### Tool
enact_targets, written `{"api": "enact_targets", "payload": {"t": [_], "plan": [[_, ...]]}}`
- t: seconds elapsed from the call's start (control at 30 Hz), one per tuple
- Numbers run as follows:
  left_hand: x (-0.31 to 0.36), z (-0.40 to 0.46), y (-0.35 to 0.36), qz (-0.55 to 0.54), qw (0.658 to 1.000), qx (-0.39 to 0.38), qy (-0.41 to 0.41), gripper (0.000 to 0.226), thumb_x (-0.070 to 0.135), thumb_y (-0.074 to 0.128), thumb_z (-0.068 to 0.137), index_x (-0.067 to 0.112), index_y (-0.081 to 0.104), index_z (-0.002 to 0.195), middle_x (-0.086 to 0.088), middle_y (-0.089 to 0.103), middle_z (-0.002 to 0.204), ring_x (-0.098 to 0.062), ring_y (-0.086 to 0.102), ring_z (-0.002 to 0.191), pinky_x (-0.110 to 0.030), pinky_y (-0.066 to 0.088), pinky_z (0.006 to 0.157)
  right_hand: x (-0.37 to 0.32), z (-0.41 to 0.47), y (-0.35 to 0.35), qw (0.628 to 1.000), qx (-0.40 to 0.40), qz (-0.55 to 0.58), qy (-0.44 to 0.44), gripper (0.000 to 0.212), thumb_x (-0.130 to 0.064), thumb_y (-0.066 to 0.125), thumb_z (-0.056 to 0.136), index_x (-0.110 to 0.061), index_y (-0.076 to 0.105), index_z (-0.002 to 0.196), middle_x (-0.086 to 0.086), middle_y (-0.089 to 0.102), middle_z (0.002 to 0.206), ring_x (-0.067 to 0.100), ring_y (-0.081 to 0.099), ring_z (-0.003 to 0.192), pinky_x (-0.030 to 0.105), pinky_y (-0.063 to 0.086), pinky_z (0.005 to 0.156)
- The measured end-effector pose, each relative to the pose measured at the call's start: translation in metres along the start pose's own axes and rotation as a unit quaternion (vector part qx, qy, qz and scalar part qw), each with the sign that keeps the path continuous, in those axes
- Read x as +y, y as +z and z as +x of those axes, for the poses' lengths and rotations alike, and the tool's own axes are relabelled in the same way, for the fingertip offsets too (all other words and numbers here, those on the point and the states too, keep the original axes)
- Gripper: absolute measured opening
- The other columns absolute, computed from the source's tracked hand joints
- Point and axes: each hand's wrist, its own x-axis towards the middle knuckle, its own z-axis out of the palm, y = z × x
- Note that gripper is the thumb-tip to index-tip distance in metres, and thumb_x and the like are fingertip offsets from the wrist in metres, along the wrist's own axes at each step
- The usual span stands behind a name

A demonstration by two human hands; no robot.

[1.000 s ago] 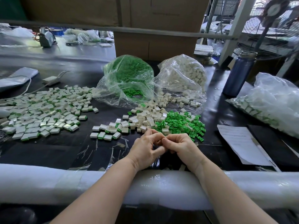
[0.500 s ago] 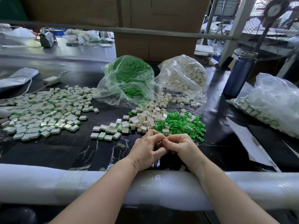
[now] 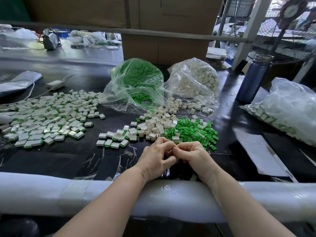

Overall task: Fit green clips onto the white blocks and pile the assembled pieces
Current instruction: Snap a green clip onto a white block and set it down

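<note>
The left hand [image 3: 156,157] and the right hand [image 3: 193,155] meet fingertip to fingertip low over the black table [image 3: 51,161], both with fingers curled tightly inward. Whatever they pinch between them is hidden behind the knuckles; I cannot tell whether it is a block, a clip or both. Both wrists rest on the white foam-wrapped rail [image 3: 51,192] along the table's near edge.

Taking the joined hands as the landmark: just beyond them and slightly to the right lies the loose heap of green clips [image 3: 193,130], its near edge almost touching the right knuckles. Just beyond and to the left of the hands is the scatter of white blocks [image 3: 153,124], merging with the clips at its right side. A small row of assembled pieces [image 3: 112,140], white with green edges, lies left of the hands, close by. Much farther left spreads the large pile of finished pieces [image 3: 49,117].

Farther beyond the hands stand two open clear bags, the bag of green clips [image 3: 136,81] and, right of it, the bag of white blocks [image 3: 196,79], each spilling toward the loose heaps. Well to the right of the hands lies a sheet of paper [image 3: 256,153], beyond it a dark blue bottle [image 3: 253,79], and at the far right a filled plastic bag [image 3: 289,108].
</note>
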Motion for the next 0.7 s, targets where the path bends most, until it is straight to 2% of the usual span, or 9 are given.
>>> {"api": "enact_targets", "payload": {"t": [0.17, 0.3, 0.4, 0.47, 0.57, 0.63, 0.7], "plan": [[-0.0022, 0.0005, 0.0012, 0.014, 1.0, 0.005, 0.009, 0.023, 0.024, 0.062, 0.083, 0.042, 0.049, 0.08, 0.013, 0.044, 0.099, -0.007, 0.046, 0.087, -0.042, 0.034, 0.1, -0.0004, -0.0003, 0.0005, 1.0, 0.005, 0.004, 0.001, 0.019, -0.003, 0.057, 0.087, 0.01, 0.067, 0.078, 0.001, 0.055, 0.05, 0.003, 0.044, 0.044, 0.013, 0.036, 0.044], [-0.0022, 0.0004, 0.0012, -0.004, 1.0, 0.011, 0.009, 0.025, 0.028, 0.061, 0.082, 0.047, 0.048, 0.073, 0.015, 0.044, 0.093, -0.01, 0.05, 0.085, -0.045, 0.037, 0.097, -0.0001, 0.0001, 0.0018, 1.0, 0.005, -0.002, -0.015, 0.018, -0.009, 0.059, 0.088, 0.002, 0.071, 0.08, 0.012, 0.058, 0.063, 0.007, 0.047, 0.052, 0.014, 0.038, 0.049], [-0.001, 0.0008, 0.0011, -0.081, 0.996, 0.035, -0.001, 0.012, 0.032, 0.062, 0.081, 0.042, 0.056, 0.077, 0.011, 0.046, 0.094, -0.022, 0.057, 0.085, -0.046, 0.047, 0.088, -0.0027, 0.0001, 0.0048, 0.999, -0.007, -0.004, -0.036, 0.023, -0.028, 0.058, 0.084, -0.011, 0.071, 0.076, -0.003, 0.061, 0.059, 0.003, 0.051, 0.053, 0.013, 0.041, 0.051], [-0.0043, 0.0032, 0.0018, -0.101, 0.994, 0.047, -0.005, 0.006, 0.024, 0.064, 0.085, 0.03, 0.062, 0.086, 0.008, 0.046, 0.097, -0.025, 0.057, 0.089, -0.04, 0.048, 0.09, -0.0026, 0.0005, 0.0053, 0.999, 0.015, -0.021, -0.043, 0.029, -0.034, 0.054, 0.084, -0.011, 0.068, 0.075, -0.006, 0.06, 0.057, 0.005, 0.053, 0.054, 0.015, 0.043, 0.054], [-0.009, 0.0064, 0.0017, -0.083, 0.994, 0.076, -0.01, 0.009, 0.018, 0.061, 0.087, 0.011, 0.064, 0.094, 0.0, 0.047, 0.103, -0.022, 0.055, 0.094, -0.02, 0.044, 0.088, 0.0006, 0.0024, 0.0027, 0.996, 0.076, -0.019, -0.042, 0.016, -0.017, 0.055, 0.091, -0.009, 0.069, 0.091, 0.001, 0.069, 0.068, 0.012, 0.064, 0.063, 0.016, 0.048, 0.056], [-0.0092, 0.0067, 0.0017, -0.076, 0.994, 0.077, -0.015, 0.015, 0.017, 0.061, 0.088, 0.004, 0.064, 0.095, -0.003, 0.047, 0.106, -0.022, 0.055, 0.096, -0.023, 0.045, 0.089, 0.001, 0.0018, 0.0022, 0.995, 0.094, -0.013, -0.041, 0.012, -0.005, 0.058, 0.089, -0.007, 0.068, 0.097, 0.008, 0.071, 0.08, 0.016, 0.067, 0.07, 0.018, 0.05, 0.057], [-0.0086, 0.0061, 0.0023, -0.069, 0.995, 0.071, -0.017, 0.017, 0.018, 0.061, 0.088, 0.002, 0.064, 0.095, -0.002, 0.046, 0.106, -0.022, 0.055, 0.094, -0.028, 0.046, 0.088, -0.0005, 0.0003, 0.0023, 0.994, 0.096, -0.025, -0.053, 0.012, 0.0, 0.061, 0.085, -0.01, 0.068, 0.088, 0.006, 0.069, 0.082, 0.009, 0.064, 0.067, 0.017, 0.049, 0.056]]}}
